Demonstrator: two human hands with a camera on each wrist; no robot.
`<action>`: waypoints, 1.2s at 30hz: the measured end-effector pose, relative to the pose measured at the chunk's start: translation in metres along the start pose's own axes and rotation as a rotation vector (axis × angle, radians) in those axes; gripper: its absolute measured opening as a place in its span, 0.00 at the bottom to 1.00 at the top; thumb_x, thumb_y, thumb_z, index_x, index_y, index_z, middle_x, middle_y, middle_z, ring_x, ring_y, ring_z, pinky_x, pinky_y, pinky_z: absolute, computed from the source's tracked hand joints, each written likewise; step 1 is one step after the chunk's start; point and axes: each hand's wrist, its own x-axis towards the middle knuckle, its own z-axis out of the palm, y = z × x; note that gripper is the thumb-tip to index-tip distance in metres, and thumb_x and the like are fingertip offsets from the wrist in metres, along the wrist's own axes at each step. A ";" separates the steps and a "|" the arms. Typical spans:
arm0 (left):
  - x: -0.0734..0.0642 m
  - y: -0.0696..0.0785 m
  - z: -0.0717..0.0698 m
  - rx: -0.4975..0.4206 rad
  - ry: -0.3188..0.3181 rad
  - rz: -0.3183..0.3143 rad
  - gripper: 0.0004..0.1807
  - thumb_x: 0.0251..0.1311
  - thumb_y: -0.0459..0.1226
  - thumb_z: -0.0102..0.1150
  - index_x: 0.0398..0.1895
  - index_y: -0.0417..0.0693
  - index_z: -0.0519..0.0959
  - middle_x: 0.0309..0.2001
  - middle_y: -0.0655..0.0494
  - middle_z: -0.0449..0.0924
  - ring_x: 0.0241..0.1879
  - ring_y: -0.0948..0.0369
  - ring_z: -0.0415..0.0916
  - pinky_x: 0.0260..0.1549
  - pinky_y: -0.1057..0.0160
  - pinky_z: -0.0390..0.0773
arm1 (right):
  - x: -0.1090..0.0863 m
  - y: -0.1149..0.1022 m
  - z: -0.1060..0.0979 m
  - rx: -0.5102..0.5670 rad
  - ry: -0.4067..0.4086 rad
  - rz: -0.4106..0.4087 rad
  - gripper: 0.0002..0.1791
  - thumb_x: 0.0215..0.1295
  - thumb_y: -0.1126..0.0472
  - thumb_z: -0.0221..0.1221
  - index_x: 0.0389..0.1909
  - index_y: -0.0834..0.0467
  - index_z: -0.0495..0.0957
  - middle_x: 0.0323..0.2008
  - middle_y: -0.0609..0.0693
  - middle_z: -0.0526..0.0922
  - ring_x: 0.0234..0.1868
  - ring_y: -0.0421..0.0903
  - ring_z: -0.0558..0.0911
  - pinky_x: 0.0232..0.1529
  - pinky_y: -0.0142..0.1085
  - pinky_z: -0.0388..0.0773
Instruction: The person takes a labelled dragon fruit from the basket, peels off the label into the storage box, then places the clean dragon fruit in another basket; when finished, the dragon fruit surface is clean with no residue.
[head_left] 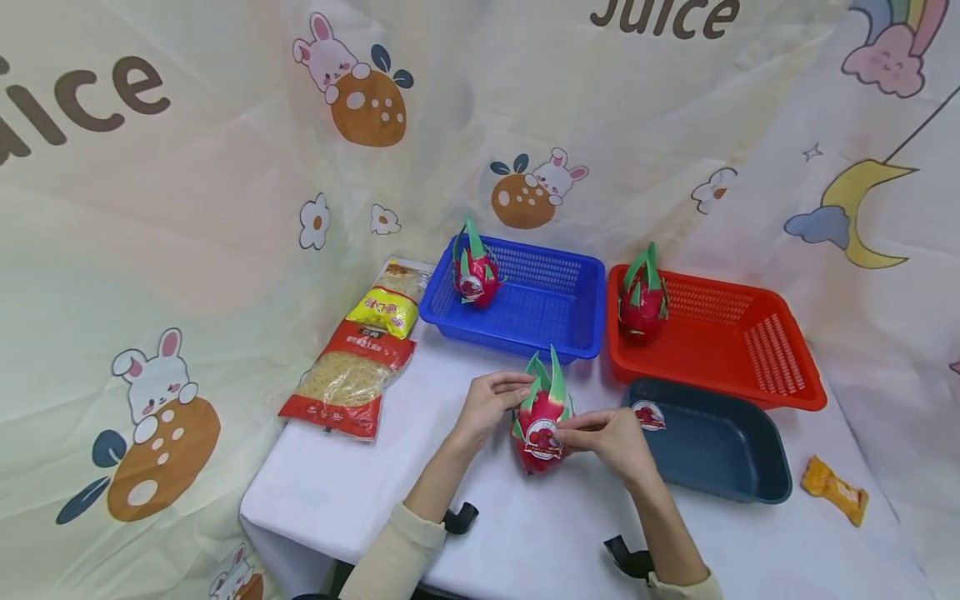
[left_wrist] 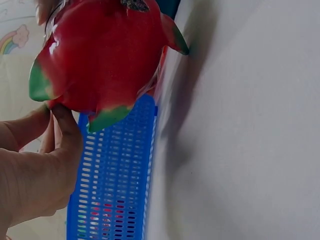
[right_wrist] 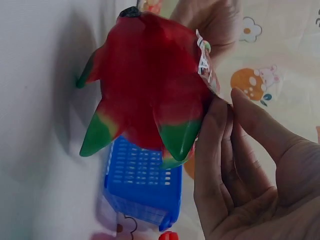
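Note:
A red dragon fruit (head_left: 543, 407) with green leaf tips is held upright over the white table by my left hand (head_left: 483, 410). In the left wrist view, thumb and forefinger of that hand (left_wrist: 42, 170) pinch a scale on the side of the fruit (left_wrist: 100, 55). A round label (head_left: 542, 438) with fruit pictures sits on the front of the fruit. My right hand (head_left: 611, 442) pinches the label's edge between thumb and forefinger. Seen in the right wrist view, the label (right_wrist: 207, 70) stands partly off the fruit's skin at that edge.
Behind are a blue basket (head_left: 517, 337) and a red basket (head_left: 720, 379), each containing a dragon fruit. A dark tray (head_left: 712, 492) with a round label (head_left: 648, 415) at its corner stands right, beside an orange packet (head_left: 834, 490). Food bags (head_left: 345, 379) lie left.

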 end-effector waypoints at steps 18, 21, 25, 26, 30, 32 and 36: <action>0.003 -0.005 -0.009 -0.021 -0.051 -0.037 0.20 0.65 0.28 0.68 0.60 0.34 0.82 0.54 0.39 0.86 0.45 0.64 0.84 0.42 0.69 0.83 | 0.008 -0.008 0.002 -0.032 -0.032 -0.043 0.11 0.58 0.63 0.76 0.39 0.64 0.90 0.36 0.57 0.91 0.35 0.53 0.90 0.41 0.37 0.87; 0.005 -0.009 -0.012 -0.090 -0.053 -0.085 0.21 0.65 0.27 0.67 0.62 0.35 0.82 0.54 0.43 0.87 0.43 0.66 0.85 0.39 0.70 0.81 | 0.006 -0.006 0.002 -0.021 -0.026 -0.062 0.10 0.60 0.65 0.75 0.41 0.66 0.90 0.37 0.59 0.91 0.35 0.54 0.90 0.41 0.37 0.86; 0.011 -0.012 -0.013 -0.219 -0.070 -0.118 0.23 0.65 0.22 0.63 0.64 0.30 0.78 0.54 0.43 0.87 0.44 0.64 0.85 0.41 0.71 0.84 | 0.005 -0.004 0.004 0.016 -0.001 -0.065 0.11 0.61 0.66 0.74 0.42 0.67 0.89 0.37 0.60 0.91 0.36 0.55 0.90 0.40 0.36 0.87; 0.013 -0.012 -0.012 -0.242 -0.072 -0.123 0.24 0.65 0.21 0.62 0.65 0.29 0.77 0.54 0.43 0.87 0.44 0.64 0.85 0.41 0.71 0.84 | 0.005 -0.004 0.004 0.021 0.010 -0.064 0.11 0.61 0.66 0.73 0.42 0.68 0.89 0.38 0.60 0.91 0.36 0.55 0.90 0.40 0.36 0.88; 0.016 -0.013 -0.011 -0.300 -0.078 -0.136 0.25 0.64 0.18 0.58 0.66 0.24 0.73 0.50 0.44 0.87 0.44 0.64 0.86 0.42 0.71 0.85 | 0.004 -0.005 0.005 0.036 0.031 -0.048 0.10 0.62 0.66 0.73 0.42 0.68 0.89 0.37 0.60 0.90 0.36 0.55 0.90 0.40 0.38 0.88; 0.016 -0.014 -0.010 -0.312 -0.079 -0.141 0.26 0.64 0.17 0.57 0.66 0.23 0.72 0.49 0.45 0.88 0.43 0.64 0.86 0.41 0.71 0.85 | 0.004 -0.005 0.005 0.042 0.028 -0.043 0.10 0.63 0.66 0.73 0.42 0.68 0.88 0.37 0.60 0.90 0.36 0.55 0.89 0.40 0.37 0.88; 0.014 -0.016 -0.008 -0.347 -0.075 -0.131 0.26 0.63 0.16 0.56 0.66 0.21 0.71 0.49 0.45 0.88 0.43 0.63 0.86 0.41 0.71 0.85 | 0.003 -0.003 0.003 0.064 0.014 -0.043 0.10 0.64 0.67 0.71 0.42 0.69 0.88 0.37 0.60 0.90 0.37 0.55 0.88 0.40 0.37 0.88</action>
